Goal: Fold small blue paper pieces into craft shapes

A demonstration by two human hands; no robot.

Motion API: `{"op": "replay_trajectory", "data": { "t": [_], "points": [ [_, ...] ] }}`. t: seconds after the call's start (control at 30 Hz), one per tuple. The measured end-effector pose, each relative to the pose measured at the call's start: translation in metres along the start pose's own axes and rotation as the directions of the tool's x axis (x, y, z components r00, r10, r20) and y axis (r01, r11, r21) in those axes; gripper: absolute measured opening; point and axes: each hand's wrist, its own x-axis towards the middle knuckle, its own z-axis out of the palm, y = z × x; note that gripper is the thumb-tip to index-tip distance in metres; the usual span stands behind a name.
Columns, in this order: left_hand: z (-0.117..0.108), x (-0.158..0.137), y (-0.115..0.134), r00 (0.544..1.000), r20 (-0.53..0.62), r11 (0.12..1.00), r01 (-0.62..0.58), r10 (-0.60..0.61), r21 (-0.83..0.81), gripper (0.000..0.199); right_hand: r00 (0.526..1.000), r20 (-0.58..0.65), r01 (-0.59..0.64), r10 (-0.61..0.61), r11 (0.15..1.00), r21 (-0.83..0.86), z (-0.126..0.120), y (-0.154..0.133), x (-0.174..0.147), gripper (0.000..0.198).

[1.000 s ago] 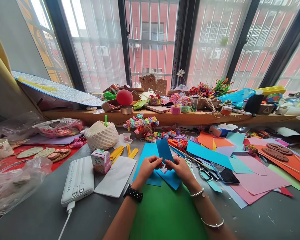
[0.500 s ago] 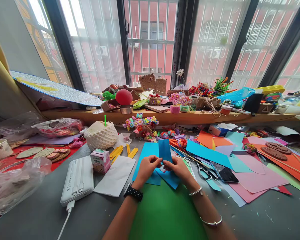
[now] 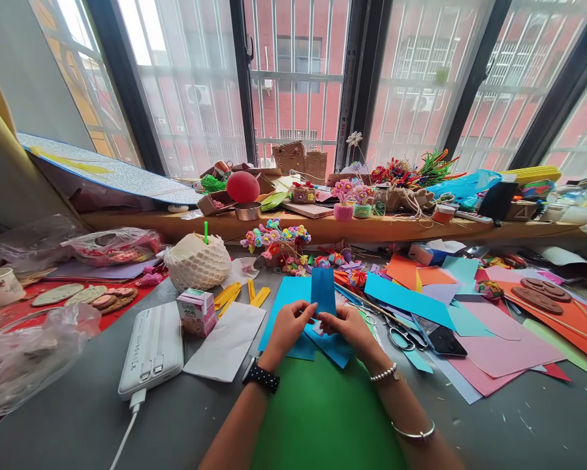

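Observation:
A small blue strip of paper [image 3: 324, 289] stands upright between my two hands, pinched at its lower edge. My left hand [image 3: 293, 324] grips its lower left corner with thumb and fingertips. At the lower right, my right hand [image 3: 346, 328] pinches the same strip, the fingers of both hands nearly touching. Beneath and behind them lie larger blue paper sheets [image 3: 279, 312]. A green sheet [image 3: 332, 411] covers the table in front of me, between my forearms.
Scissors [image 3: 401, 338] and a phone [image 3: 443, 339] lie to the right, beside coloured paper sheets [image 3: 506, 339]. On the left are a white power bank [image 3: 153, 349], a small carton [image 3: 196, 312], white paper [image 3: 227, 346] and a netted coconut [image 3: 198, 262]. Crocheted flowers [image 3: 276, 241] stand behind.
The blue strip has turned slightly and stands a little higher between my fingers. Both hands keep their hold, with only a small shift of the fingers.

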Motion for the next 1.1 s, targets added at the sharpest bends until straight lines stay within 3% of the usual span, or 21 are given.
{"op": "replay_trajectory", "data": {
  "t": [0.13, 0.37, 0.47, 0.53, 0.6, 0.67, 0.83, 1.1],
  "points": [
    [0.0, -0.001, 0.003, 0.996, -0.07, 0.996, -0.051, 0.056, 0.072, 0.029, 1.0, -0.01, 0.007, -0.006, 0.999, 0.032, -0.001, 0.0, 0.0, 0.028],
    [0.001, -0.001, 0.002, 0.997, -0.069, 0.999, -0.018, 0.016, -0.029, 0.028, 0.997, -0.046, 0.07, -0.069, 0.997, 0.024, 0.002, 0.003, 0.0, 0.031],
    [0.0, 0.0, 0.001, 0.996, -0.075, 0.993, 0.03, -0.039, -0.111, 0.027, 0.97, -0.141, 0.187, -0.2, 0.977, -0.104, -0.004, 0.0, -0.001, 0.03],
    [0.0, 0.0, 0.001, 0.993, -0.055, 0.977, 0.091, -0.104, -0.194, 0.027, 0.909, -0.221, 0.312, -0.354, 0.928, -0.201, -0.01, -0.004, -0.002, 0.021],
    [0.0, 0.0, 0.003, 0.989, -0.045, 0.96, 0.126, -0.141, -0.251, 0.027, 0.864, -0.178, 0.413, -0.471, 0.866, -0.283, -0.016, -0.007, -0.004, 0.022],
    [0.0, 0.0, 0.004, 0.989, -0.046, 0.955, 0.125, -0.142, -0.269, 0.026, 0.85, -0.083, 0.464, -0.52, 0.814, -0.35, -0.018, -0.008, -0.004, 0.023],
    [-0.001, 0.0, 0.004, 0.992, -0.029, 0.957, 0.11, -0.122, -0.269, 0.026, 0.86, 0.007, 0.454, -0.511, 0.757, -0.47, -0.017, -0.004, -0.003, 0.016],
    [0.002, 0.0, 0.002, 0.992, 0.025, 0.946, 0.129, -0.127, -0.298, 0.027, 0.912, -0.047, 0.365, -0.408, 0.857, -0.364, -0.016, -0.004, -0.002, 0.015]
  ]
}}
